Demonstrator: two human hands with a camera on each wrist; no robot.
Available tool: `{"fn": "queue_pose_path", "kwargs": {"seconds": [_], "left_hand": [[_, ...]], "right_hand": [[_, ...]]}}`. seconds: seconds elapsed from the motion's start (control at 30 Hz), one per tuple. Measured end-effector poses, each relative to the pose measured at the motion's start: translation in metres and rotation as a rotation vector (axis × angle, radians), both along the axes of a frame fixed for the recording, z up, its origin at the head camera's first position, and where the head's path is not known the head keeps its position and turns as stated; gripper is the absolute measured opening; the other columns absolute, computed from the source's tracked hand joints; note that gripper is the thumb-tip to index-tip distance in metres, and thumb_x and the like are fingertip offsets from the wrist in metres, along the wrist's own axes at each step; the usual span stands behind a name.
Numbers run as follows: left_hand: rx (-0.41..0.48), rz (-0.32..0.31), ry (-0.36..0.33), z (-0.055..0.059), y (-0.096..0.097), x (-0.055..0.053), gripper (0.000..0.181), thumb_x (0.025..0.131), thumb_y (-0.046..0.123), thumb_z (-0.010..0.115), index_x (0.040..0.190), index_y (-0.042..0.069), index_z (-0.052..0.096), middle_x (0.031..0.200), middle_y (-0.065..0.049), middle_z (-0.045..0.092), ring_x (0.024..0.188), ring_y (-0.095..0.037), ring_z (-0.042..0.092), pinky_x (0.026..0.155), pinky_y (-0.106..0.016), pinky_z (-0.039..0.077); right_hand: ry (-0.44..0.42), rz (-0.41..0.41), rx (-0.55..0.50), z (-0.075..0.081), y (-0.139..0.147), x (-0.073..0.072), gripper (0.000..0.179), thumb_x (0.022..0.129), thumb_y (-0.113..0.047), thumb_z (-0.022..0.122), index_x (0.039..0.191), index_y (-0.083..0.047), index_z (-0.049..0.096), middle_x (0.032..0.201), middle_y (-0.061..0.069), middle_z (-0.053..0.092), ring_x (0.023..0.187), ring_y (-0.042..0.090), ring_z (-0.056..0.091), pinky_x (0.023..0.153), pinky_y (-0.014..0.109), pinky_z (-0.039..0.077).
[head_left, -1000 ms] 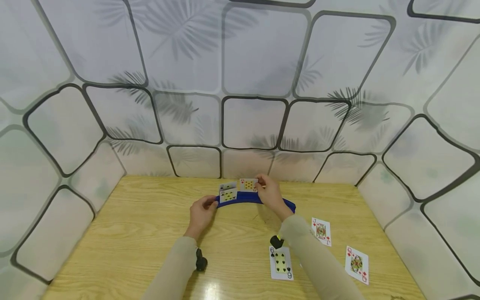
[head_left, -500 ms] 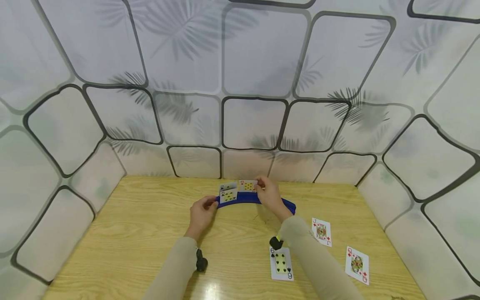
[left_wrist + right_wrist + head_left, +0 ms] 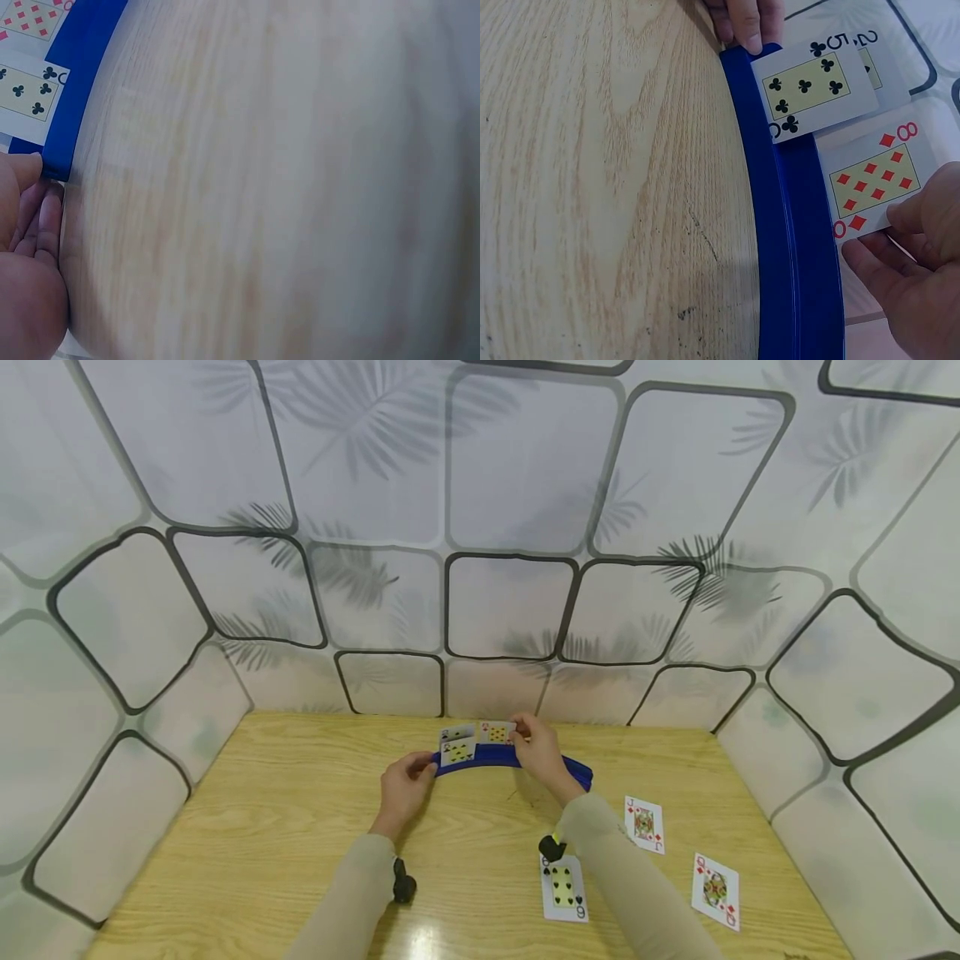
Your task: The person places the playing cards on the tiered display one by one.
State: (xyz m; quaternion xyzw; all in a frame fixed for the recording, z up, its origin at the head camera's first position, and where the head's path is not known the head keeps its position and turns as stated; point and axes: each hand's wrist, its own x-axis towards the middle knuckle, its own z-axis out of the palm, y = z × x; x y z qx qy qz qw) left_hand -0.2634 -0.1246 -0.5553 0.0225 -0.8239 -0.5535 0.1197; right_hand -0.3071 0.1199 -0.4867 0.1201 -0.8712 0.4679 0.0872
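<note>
A curved blue card holder [image 3: 495,757] lies near the back of the wooden table. My left hand [image 3: 405,787] pinches its left end between thumb and fingers. With thumb and fingers, my right hand [image 3: 542,752] holds the right edge of an eight of diamonds [image 3: 874,180], whose lower edge sits in the holder's rear slot. To its left, a five of clubs [image 3: 810,86] stands in the front slot. Behind the five, a two [image 3: 889,82] with a black suit is partly covered. My right hand and forearm hide part of the holder in the head view.
Face up on the table [image 3: 285,827] at the right lie a jack of diamonds [image 3: 645,824], a queen of diamonds [image 3: 716,891] and a six of spades [image 3: 563,893]. My right sleeve [image 3: 630,877] passes between them. A patterned curtain [image 3: 510,610] surrounds the table's back and sides.
The eight of diamonds has come down slightly in the holder, with my right hand still on its edge. My left hand keeps its place at the holder's end.
</note>
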Motion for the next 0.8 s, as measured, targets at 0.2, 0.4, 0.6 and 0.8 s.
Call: {"fn": "queue_pose_path", "kwargs": {"seconds": [0.2, 0.4, 0.6, 0.8], "left_hand": [[-0.009, 0.009, 0.015, -0.0011, -0.0003, 0.0006, 0.022, 0.100, 0.006, 0.070, 0.121, 0.001, 0.076, 0.115, -0.017, 0.078, 0.106, -0.032, 0.073, 0.094, -0.046, 0.060], [-0.010, 0.006, 0.009, -0.0001, -0.0004, 0.0003, 0.022, 0.101, 0.007, 0.070, 0.121, 0.002, 0.076, 0.116, -0.016, 0.078, 0.107, -0.032, 0.073, 0.094, -0.046, 0.060], [-0.010, 0.001, 0.003, 0.0011, 0.0002, 0.0007, 0.022, 0.101, 0.007, 0.070, 0.121, 0.002, 0.076, 0.116, -0.016, 0.078, 0.106, -0.031, 0.073, 0.094, -0.045, 0.060], [0.004, -0.003, -0.005, 0.0024, -0.0001, 0.0010, 0.022, 0.101, 0.006, 0.069, 0.122, 0.001, 0.076, 0.118, -0.017, 0.077, 0.108, -0.033, 0.073, 0.097, -0.048, 0.059]], "right_hand": [[-0.003, -0.007, 0.009, -0.0036, -0.0014, -0.0003, 0.020, 0.102, 0.002, 0.060, 0.122, 0.002, 0.066, 0.108, 0.020, 0.071, 0.104, 0.036, 0.069, 0.093, 0.051, 0.061], [0.009, -0.003, 0.002, -0.0061, -0.0018, 0.0001, 0.022, 0.102, 0.003, 0.060, 0.123, 0.004, 0.065, 0.106, 0.022, 0.071, 0.104, 0.038, 0.070, 0.093, 0.050, 0.062], [-0.016, 0.000, -0.012, -0.0063, -0.0009, 0.0004, 0.024, 0.102, 0.002, 0.061, 0.126, 0.002, 0.065, 0.109, 0.021, 0.071, 0.107, 0.037, 0.071, 0.096, 0.049, 0.061], [-0.028, -0.005, -0.013, -0.0042, 0.0016, 0.0005, 0.034, 0.102, -0.001, 0.065, 0.136, 0.004, 0.062, 0.113, 0.020, 0.072, 0.110, 0.036, 0.070, 0.099, 0.049, 0.060]]}}
